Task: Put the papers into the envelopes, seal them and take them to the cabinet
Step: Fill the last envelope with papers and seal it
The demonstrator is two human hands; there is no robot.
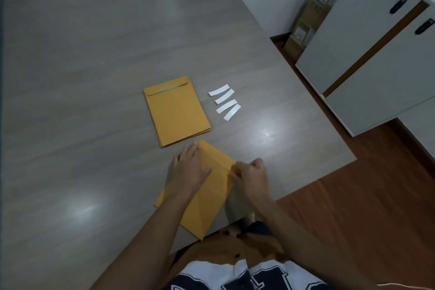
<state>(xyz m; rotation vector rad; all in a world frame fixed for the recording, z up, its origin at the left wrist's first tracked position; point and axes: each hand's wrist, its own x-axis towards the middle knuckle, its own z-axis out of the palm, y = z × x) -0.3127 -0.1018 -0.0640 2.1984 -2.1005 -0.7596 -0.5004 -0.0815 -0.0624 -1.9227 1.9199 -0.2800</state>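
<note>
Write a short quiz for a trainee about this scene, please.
1. How many white strips lie on the table?
2. True or false: the left hand lies flat on the near envelope.
3. On which side of the strips is the envelope pile: left or right in the picture?

Key
1. Four.
2. True; the right hand pinches at the flap edge.
3. Left.
</note>
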